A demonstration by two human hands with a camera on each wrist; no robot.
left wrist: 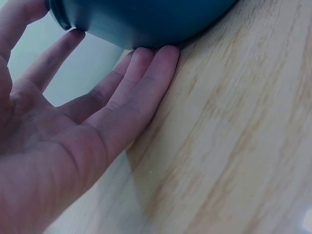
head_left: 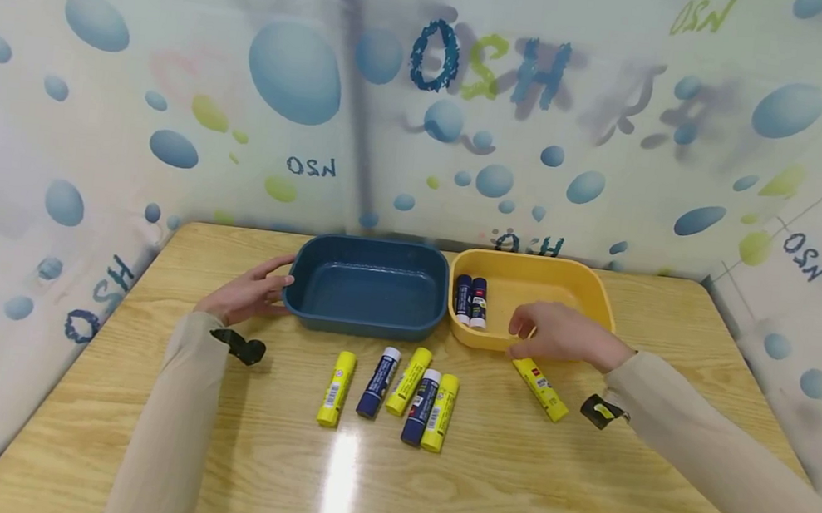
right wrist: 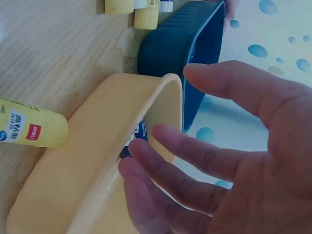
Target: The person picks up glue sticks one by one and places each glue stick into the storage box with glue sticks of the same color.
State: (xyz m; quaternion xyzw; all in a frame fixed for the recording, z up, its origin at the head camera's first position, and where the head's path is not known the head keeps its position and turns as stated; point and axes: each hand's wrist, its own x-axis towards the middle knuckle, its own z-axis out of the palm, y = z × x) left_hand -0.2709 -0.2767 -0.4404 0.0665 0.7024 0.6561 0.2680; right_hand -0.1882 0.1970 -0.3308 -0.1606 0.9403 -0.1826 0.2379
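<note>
My left hand (head_left: pixel 245 293) rests its fingertips on the left end of a dark blue bin (head_left: pixel 366 327). The left wrist view shows those fingers (left wrist: pixel 139 100) extended against the bin's lower wall. Over the front rim of a yellow bin (head_left: pixel 582 279), my right hand (head_left: pixel 568 332) holds nothing, its fingers (right wrist: pixel 185 151) spread and slightly bent. Two navy glue sticks (head_left: pixel 479 301) stand side by side at that bin's left end. Just below the right hand, a yellow glue stick (head_left: pixel 541 390) lies on the table near the bin's front wall.
In front of the bins lie two navy glue sticks (head_left: pixel 378 383) and three yellow glue sticks (head_left: pixel 337 389) on the wooden table (head_left: pixel 268 475). The bins stand side by side near the back edge, before a patterned backdrop (head_left: pixel 295 69).
</note>
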